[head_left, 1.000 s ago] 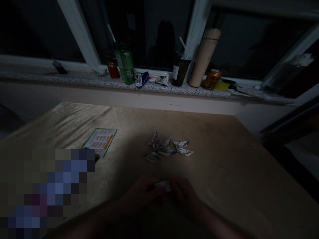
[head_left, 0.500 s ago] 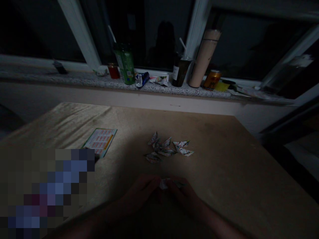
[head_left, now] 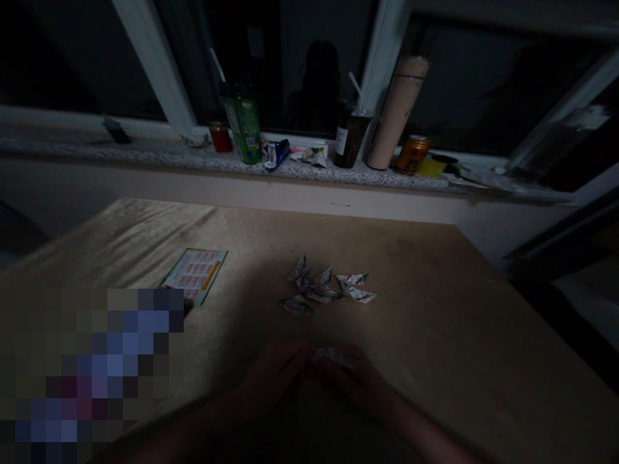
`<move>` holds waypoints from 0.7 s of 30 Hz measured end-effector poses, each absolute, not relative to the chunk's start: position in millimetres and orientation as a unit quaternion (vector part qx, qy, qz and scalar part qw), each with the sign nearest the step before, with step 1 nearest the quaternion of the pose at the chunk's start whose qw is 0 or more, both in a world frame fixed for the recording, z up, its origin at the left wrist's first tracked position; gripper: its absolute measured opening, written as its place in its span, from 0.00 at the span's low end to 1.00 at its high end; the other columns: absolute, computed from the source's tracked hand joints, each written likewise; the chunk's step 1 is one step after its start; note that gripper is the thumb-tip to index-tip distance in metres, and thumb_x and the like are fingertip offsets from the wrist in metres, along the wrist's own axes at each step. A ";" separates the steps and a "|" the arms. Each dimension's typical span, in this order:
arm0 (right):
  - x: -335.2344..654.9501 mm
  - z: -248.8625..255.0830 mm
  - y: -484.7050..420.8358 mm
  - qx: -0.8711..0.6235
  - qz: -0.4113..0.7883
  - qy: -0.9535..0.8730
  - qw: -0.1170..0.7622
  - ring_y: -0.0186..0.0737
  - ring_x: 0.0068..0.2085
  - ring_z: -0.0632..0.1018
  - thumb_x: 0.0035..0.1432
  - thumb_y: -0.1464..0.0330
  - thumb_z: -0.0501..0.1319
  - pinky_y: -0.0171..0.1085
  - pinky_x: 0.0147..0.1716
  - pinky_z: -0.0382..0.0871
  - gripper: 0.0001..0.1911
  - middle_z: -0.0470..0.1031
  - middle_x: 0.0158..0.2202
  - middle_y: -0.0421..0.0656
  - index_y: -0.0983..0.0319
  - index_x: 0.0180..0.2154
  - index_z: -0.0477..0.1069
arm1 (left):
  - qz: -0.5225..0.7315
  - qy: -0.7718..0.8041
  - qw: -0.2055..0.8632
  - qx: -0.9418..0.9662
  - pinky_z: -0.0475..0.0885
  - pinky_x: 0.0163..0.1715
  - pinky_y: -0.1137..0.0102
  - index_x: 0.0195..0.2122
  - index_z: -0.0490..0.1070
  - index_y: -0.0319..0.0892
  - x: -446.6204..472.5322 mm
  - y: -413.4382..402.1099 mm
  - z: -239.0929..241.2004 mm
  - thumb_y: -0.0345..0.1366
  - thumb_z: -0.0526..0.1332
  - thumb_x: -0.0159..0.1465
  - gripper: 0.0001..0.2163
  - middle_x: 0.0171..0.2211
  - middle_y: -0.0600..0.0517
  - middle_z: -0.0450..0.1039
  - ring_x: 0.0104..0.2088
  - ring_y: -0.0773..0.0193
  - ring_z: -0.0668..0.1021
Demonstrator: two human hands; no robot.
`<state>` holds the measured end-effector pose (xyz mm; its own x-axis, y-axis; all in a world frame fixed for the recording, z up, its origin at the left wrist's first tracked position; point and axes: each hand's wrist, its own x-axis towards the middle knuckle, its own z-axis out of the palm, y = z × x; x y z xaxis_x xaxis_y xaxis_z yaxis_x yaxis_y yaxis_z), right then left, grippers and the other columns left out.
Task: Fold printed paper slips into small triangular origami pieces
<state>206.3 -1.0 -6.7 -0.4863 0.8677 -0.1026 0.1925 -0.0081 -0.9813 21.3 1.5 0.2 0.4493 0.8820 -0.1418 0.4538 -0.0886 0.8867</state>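
Note:
In dim light my left hand [head_left: 275, 377] and my right hand [head_left: 355, 380] meet low over the tan table [head_left: 435, 322]. Both pinch a small printed paper piece [head_left: 331, 355] between their fingertips. Just beyond them, near the table's middle, lies a cluster of several small folded paper shapes [head_left: 324, 288]. The fingers are partly lost in shadow.
A green-edged printed card [head_left: 196, 274] lies left of the folded shapes. A pixelated patch covers the table's near left corner. The stone windowsill [head_left: 145, 151] carries a green bottle [head_left: 244, 125], a red jar [head_left: 220, 137], a dark cup with straw [head_left: 349, 135], a tall beige tumbler [head_left: 396, 113] and an orange can [head_left: 411, 153].
The paper piece has turned and shifted slightly between my fingertips. Both hands stay in about the same place. The folded shapes and card have not moved.

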 end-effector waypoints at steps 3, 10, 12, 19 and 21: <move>206.6 -5.2 -0.5 -0.413 0.560 -0.653 0.299 0.35 0.27 0.71 0.60 0.58 0.53 0.31 0.27 0.66 0.19 0.73 0.25 0.40 0.63 0.29 0.75 | 0.222 0.471 0.476 0.709 0.62 0.23 0.78 0.23 0.64 0.42 21.3 1.2 -1.9 0.44 0.43 0.67 0.21 0.15 0.58 0.64 0.18 0.69 0.69; 207.4 -3.8 -1.5 -0.425 0.579 -0.629 0.297 0.34 0.25 0.68 0.58 0.55 0.54 0.31 0.24 0.62 0.20 0.70 0.24 0.40 0.64 0.29 0.73 | 0.220 0.489 0.478 0.696 0.61 0.21 0.77 0.22 0.63 0.42 21.1 0.0 -1.9 0.45 0.43 0.67 0.21 0.16 0.57 0.62 0.18 0.69 0.67; 208.0 -6.5 -1.8 -0.467 0.569 -0.601 0.310 0.33 0.24 0.66 0.58 0.53 0.53 0.30 0.22 0.61 0.22 0.68 0.23 0.39 0.65 0.28 0.71 | 0.226 0.496 0.488 0.682 0.60 0.20 0.77 0.22 0.63 0.42 20.7 0.2 -0.4 0.46 0.43 0.66 0.21 0.15 0.58 0.62 0.17 0.69 0.67; 208.0 -10.6 1.2 -0.536 0.496 -0.613 0.301 0.29 0.19 0.57 0.59 0.51 0.50 0.30 0.16 0.49 0.27 0.54 0.15 0.35 0.63 0.17 0.61 | 0.241 0.519 0.509 0.643 0.59 0.18 0.77 0.21 0.63 0.41 23.7 1.5 6.1 0.49 0.44 0.65 0.22 0.14 0.59 0.60 0.16 0.70 0.65; 207.6 -9.7 1.3 -0.532 0.501 -0.614 0.300 0.29 0.19 0.56 0.58 0.50 0.50 0.31 0.16 0.49 0.28 0.53 0.15 0.35 0.63 0.16 0.61 | 0.243 0.517 0.510 0.643 0.59 0.18 0.77 0.21 0.63 0.42 23.8 1.5 6.1 0.49 0.43 0.65 0.22 0.13 0.59 0.59 0.15 0.70 0.64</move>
<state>207.6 1.3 -9.7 -0.2547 0.9530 -0.1641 0.3522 -0.0666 -0.9336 23.8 1.5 6.1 0.3482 0.9123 -0.2154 0.4174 0.0549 0.9071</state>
